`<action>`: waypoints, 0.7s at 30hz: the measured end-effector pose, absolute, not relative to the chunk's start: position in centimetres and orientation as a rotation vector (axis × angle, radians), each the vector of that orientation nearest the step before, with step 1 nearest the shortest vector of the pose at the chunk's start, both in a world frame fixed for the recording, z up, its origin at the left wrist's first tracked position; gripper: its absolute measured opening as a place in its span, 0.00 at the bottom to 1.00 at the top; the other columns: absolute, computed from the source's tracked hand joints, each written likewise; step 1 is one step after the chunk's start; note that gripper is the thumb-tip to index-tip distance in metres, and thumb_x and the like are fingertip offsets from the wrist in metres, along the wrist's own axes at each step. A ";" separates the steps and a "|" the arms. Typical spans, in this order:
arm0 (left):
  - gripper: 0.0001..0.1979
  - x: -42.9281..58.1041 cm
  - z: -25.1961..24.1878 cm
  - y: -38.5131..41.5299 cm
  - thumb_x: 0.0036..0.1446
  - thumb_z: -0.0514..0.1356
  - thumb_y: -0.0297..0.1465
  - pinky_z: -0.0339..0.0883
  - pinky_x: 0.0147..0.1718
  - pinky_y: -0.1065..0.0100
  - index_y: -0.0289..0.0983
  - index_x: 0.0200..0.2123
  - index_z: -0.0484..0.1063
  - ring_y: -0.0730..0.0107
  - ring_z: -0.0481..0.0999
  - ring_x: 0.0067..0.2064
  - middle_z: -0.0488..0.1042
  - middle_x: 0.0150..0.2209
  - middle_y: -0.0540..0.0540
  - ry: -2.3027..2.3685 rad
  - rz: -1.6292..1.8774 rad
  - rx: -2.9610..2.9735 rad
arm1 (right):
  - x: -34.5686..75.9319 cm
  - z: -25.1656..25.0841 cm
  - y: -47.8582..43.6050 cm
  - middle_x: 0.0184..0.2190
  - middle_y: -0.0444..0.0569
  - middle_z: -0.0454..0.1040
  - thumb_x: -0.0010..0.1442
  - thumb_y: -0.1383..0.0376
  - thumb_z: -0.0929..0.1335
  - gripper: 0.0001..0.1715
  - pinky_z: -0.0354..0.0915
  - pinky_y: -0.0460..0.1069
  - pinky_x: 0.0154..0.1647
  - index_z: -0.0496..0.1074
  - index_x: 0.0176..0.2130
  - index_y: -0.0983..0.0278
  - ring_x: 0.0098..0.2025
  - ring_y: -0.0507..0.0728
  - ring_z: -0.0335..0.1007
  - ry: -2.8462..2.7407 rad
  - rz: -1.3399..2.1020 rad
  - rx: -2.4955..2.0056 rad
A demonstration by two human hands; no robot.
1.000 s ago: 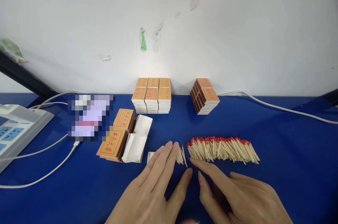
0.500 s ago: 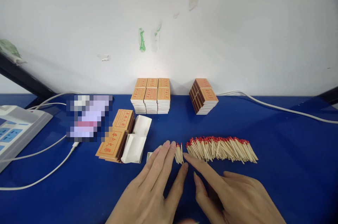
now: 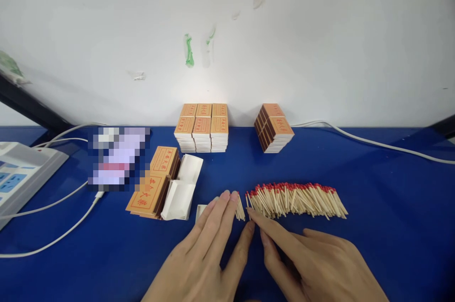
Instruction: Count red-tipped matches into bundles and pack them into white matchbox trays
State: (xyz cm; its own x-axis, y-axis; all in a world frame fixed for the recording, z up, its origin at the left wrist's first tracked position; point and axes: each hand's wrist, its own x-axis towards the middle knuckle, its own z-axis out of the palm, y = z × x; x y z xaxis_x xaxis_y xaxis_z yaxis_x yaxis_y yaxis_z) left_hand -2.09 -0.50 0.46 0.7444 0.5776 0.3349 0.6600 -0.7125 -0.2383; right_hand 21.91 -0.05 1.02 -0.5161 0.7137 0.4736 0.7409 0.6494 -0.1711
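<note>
By right hand [image 3: 316, 257], newly separate match [image 3: 248, 200]

table [image 3: 398, 216] open right of match pile [image 3: 298, 201]; 2 matchbox stacks [image 3: 202, 127] obstruct the rear.

Two matchbox blocks [image 3: 201, 126], two sleeve stacks [image 3: 146, 196], two tray stacks [image 3: 178, 199], two match groups [image 3: 296, 201], one power strip [image 3: 26, 176].

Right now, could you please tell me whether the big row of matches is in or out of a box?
Out: the matches lie loose on the table, with no box around them.
</note>
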 end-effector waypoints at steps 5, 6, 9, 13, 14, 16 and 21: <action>0.35 -2.2 0.6 -0.6 0.77 0.56 0.53 0.60 0.72 0.52 0.30 0.71 0.69 0.40 0.66 0.77 0.70 0.72 0.24 -0.950 -0.350 -2.603 | 21.9 1.4 0.1 0.18 0.36 0.74 0.76 0.73 0.60 0.28 0.57 0.49 0.20 0.72 0.69 0.69 0.13 0.50 0.65 -2.330 -0.085 -1.165; 0.34 -2.1 0.7 -0.6 0.78 0.56 0.52 0.60 0.72 0.52 0.30 0.70 0.69 0.40 0.66 0.76 0.70 0.71 0.24 -0.943 -0.350 -2.603 | 21.9 1.3 0.1 0.18 0.36 0.75 0.76 0.73 0.60 0.28 0.57 0.49 0.19 0.71 0.69 0.69 0.13 0.50 0.66 -2.339 -0.085 -1.168; 0.32 -1.9 0.8 -0.7 0.80 0.54 0.49 0.63 0.70 0.52 0.29 0.69 0.70 0.40 0.69 0.75 0.72 0.70 0.25 -0.927 -0.370 -2.596 | 21.9 1.1 0.1 0.20 0.36 0.76 0.77 0.73 0.59 0.28 0.58 0.51 0.18 0.69 0.71 0.72 0.14 0.51 0.67 -2.373 -0.089 -1.164; 0.29 -1.8 0.8 -0.7 0.83 0.50 0.44 0.67 0.68 0.55 0.26 0.68 0.70 0.44 0.73 0.72 0.74 0.69 0.27 -0.930 -0.409 -2.585 | 21.8 0.9 0.1 0.20 0.34 0.75 0.79 0.73 0.56 0.29 0.58 0.51 0.17 0.63 0.74 0.75 0.13 0.52 0.67 -2.419 -0.093 -1.164; 0.29 -1.8 0.8 -0.7 0.84 0.48 0.44 0.66 0.68 0.55 0.25 0.68 0.70 0.45 0.73 0.72 0.75 0.69 0.28 -0.926 -0.415 -2.585 | 21.8 0.8 0.0 0.20 0.34 0.75 0.79 0.73 0.56 0.30 0.57 0.51 0.17 0.62 0.74 0.75 0.13 0.52 0.66 -2.424 -0.097 -1.162; 0.31 -1.8 0.7 -0.5 0.84 0.46 0.45 0.64 0.69 0.55 0.24 0.68 0.71 0.45 0.73 0.72 0.75 0.68 0.28 -0.920 -0.427 -2.581 | 21.9 0.6 -0.1 0.20 0.34 0.75 0.78 0.74 0.56 0.31 0.57 0.52 0.17 0.60 0.75 0.75 0.13 0.52 0.66 -2.442 -0.088 -1.162; 0.33 -2.0 0.6 -0.5 0.84 0.46 0.48 0.63 0.70 0.54 0.24 0.69 0.70 0.43 0.73 0.73 0.74 0.69 0.28 -0.918 -0.379 -2.580 | 22.3 0.1 -0.5 0.22 0.34 0.76 0.76 0.74 0.60 0.32 0.60 0.52 0.19 0.60 0.75 0.78 0.16 0.52 0.70 -2.504 0.013 -1.163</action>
State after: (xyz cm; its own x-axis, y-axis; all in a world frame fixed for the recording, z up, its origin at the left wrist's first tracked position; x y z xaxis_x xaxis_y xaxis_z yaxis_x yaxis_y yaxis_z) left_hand -2.01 -0.51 0.60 0.7511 0.5472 0.3692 0.6482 -0.7173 -0.2555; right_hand 22.30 -0.49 0.09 -0.5862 0.7383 0.3336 0.7349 0.6579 -0.1646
